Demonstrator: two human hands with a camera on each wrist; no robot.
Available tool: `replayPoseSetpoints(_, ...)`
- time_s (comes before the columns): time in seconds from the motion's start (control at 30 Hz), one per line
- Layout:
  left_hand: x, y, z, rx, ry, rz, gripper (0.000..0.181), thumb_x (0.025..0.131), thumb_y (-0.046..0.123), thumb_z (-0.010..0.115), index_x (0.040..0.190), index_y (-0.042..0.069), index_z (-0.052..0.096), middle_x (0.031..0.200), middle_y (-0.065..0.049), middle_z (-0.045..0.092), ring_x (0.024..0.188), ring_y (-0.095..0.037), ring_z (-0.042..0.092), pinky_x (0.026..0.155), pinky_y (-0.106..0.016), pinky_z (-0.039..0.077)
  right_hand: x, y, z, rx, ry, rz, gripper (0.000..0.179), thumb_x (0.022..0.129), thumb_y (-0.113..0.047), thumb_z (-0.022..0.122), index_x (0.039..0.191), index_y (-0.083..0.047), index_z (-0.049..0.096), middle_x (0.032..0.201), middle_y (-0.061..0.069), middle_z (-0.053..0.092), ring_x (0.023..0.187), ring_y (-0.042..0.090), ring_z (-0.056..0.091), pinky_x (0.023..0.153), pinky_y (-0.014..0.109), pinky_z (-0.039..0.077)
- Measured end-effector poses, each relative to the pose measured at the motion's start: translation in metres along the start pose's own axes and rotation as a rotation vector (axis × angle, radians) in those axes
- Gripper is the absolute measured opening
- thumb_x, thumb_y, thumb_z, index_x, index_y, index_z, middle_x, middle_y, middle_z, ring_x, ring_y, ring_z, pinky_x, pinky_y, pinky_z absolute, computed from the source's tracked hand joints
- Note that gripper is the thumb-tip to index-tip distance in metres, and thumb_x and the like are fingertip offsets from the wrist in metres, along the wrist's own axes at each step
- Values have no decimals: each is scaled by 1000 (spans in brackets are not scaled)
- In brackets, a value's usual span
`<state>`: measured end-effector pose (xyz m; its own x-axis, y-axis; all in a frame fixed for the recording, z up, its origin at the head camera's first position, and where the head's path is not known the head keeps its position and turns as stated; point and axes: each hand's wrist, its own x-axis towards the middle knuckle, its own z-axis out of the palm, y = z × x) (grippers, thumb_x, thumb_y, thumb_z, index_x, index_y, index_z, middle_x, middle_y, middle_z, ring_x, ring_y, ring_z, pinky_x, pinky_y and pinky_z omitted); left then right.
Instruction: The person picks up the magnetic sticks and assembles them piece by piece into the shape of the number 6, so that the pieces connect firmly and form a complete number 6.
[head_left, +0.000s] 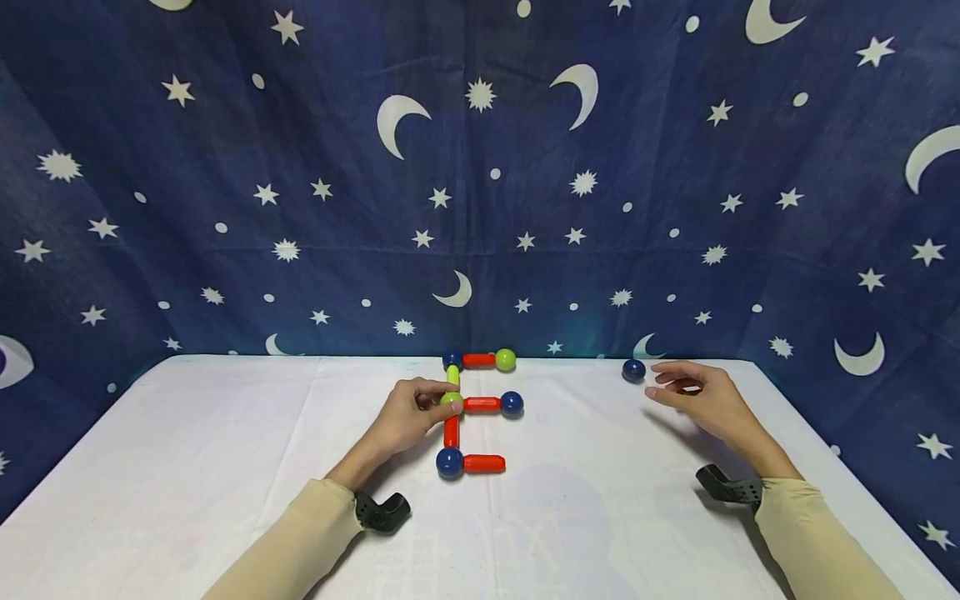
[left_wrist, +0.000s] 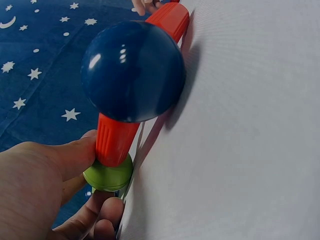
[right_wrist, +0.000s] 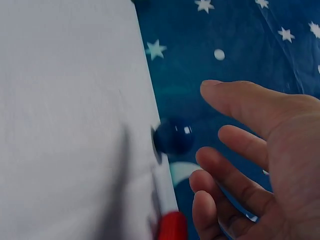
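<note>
Rods and balls joined in an E shape lie on the table, with a blue ball (head_left: 450,462) at the near corner and another blue ball (head_left: 452,360) at the far one. My left hand (head_left: 411,417) pinches the middle green ball (left_wrist: 109,175) between thumb and fingers. A red rod (head_left: 484,464) extends right from the near corner, its far end bare. My right hand (head_left: 701,398) is just right of a loose blue ball (head_left: 633,371), fingers apart and slightly bent. In the right wrist view, a gap separates that hand from the loose ball.
The white-covered table (head_left: 225,467) ends at a dark blue curtain (head_left: 480,208) with moons and stars. The middle arm ends in a blue ball (head_left: 512,404), the far arm in a green ball (head_left: 506,360). A red piece (right_wrist: 172,227) is cut off in the right wrist view.
</note>
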<state>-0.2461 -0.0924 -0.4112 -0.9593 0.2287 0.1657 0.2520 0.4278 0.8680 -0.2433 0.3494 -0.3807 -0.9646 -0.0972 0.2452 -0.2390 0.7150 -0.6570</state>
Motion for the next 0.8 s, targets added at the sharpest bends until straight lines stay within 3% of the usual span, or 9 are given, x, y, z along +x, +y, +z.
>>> replayPoseSetpoints(0.2,0,-1,-1,-3,-6,-6,28,90,14,79,116,5,76,92,-6,60,79,-21,50,57,-26,38,-3,13,-13,-49,-1,42,55,89,-36,80,128,0,67,114,20,69,91,9,59,65,26,52)
replayPoseSetpoints(0.37,0,0,-2,-4,-8,-13,28,90,13,79,117,5,76,93,-7,61,80,-21,50,57,-25,39,-4,24,-20,-101,-30,73,56,88,-38,80,127,-1,68,117,18,69,97,22,61,66,28,51)
replayPoseSetpoints(0.67,0,0,-2,-3,-8,-13,28,90,13,79,117,5,76,94,-7,61,80,-22,51,57,-25,39,-4,36,-21,-180,-124,43,49,85,-32,83,124,-4,71,115,21,68,98,34,63,75,39,51)
replayPoseSetpoints(0.8,-1,1,-1,7,-10,-12,28,90,12,79,117,6,76,93,-6,60,80,-22,51,57,-25,39,-5,35,-20,-205,-136,34,39,86,-20,82,120,-4,73,114,23,67,92,32,63,68,37,51)
